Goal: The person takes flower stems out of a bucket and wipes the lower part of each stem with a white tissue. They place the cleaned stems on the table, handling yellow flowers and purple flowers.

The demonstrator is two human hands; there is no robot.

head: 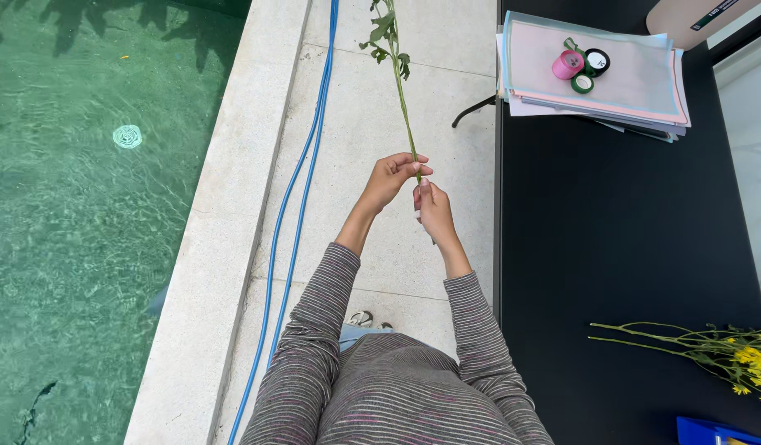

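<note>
There is one camera, worn on the person's head. It looks almost straight down the person's front and out along both arms. The left hand (pixel 391 177) and right hand (pixel 432 210) sit near the middle, fairly close. The pool (pixel 75 206) fills the left side. The black worktop (pixel 619 222) fills the right side.

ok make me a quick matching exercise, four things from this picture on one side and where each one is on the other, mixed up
Things:
1. green stem
2. yellow flowers
3. ribbon rolls
4. blue hose

Places:
A. on the stack of paper
B. along the paving by the pool
C. held in the left hand and right hand
D. lying on the black table, near right edge

Pairs: 1-C, 2-D, 3-A, 4-B
</note>
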